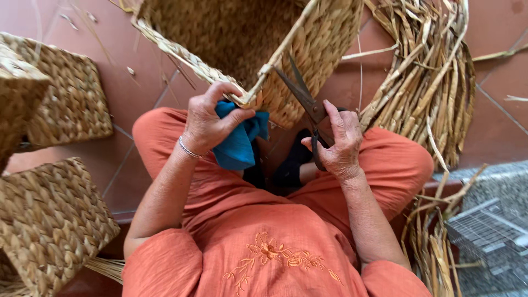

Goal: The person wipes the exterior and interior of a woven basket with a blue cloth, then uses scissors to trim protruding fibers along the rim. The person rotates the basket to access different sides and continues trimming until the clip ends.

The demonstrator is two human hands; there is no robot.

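A woven straw basket (242,33) rests tilted over my knees, its open mouth toward me. My left hand (208,118) pinches the basket's rim at a corner and also holds a bunched blue cloth (237,144) under the fingers. My right hand (340,144) grips dark metal scissors (304,99); the blades are parted and point up at a pale cane rib on the basket's rim. I sit in orange clothing with an embroidered flower on the front.
Two finished woven baskets (49,220) (66,93) stand at my left on the reddish tile floor. A bundle of dried straw strands (434,82) lies at the right, with more strands (434,247) beside a wire mesh frame (489,236) on a grey stone step.
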